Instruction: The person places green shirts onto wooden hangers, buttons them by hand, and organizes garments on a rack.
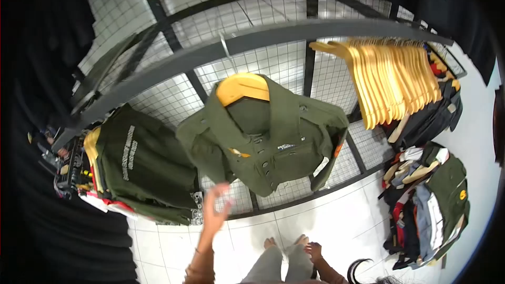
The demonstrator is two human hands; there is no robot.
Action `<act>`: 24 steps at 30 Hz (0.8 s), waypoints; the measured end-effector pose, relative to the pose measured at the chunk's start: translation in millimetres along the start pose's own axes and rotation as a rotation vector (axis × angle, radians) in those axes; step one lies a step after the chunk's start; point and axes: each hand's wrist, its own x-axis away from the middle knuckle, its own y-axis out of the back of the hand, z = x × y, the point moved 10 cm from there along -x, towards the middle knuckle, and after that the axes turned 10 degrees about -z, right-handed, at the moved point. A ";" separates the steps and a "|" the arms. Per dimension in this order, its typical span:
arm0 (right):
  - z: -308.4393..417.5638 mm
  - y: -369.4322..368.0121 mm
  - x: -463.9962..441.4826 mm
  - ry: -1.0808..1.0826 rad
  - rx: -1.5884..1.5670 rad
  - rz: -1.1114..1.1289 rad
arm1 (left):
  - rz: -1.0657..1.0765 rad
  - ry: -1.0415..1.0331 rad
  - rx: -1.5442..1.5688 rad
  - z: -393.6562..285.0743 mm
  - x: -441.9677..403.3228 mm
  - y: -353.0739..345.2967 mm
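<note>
An olive-green button-up shirt (pixel 263 142) with a chest pocket, small printed text and an orange mark hangs by a wooden hanger (pixel 243 87) from the dark metal rail. Just below the shirt's lower left part, my left hand (pixel 214 211) is raised with thumb and fingers apart, holding nothing; whether a fingertip touches the cloth I cannot tell. My right hand (pixel 314 252) hangs low beside my knee, its fingers loose and nothing seen in them.
A dark rail (pixel 263 37) runs across in front of a wire grid. Bare wooden hangers (pixel 389 81) bunch at its right. Another green garment (pixel 142 163) hangs among clothes at left. A pile of clothes (pixel 428 205) lies at right. White floor tiles (pixel 247 236) are underfoot.
</note>
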 end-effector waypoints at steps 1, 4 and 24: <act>43.0 -16.0 14.0 0.184 0.105 0.050 | -0.152 -0.028 0.024 -23.4 -28.0 28.6; 156.9 -49.4 22.4 0.113 -0.048 -0.070 | -0.373 -0.282 -0.178 -88.1 -101.3 73.8; 616.3 -257.6 186.8 1.430 -0.057 -0.435 | 0.805 -0.347 0.187 -50.8 -133.7 -0.7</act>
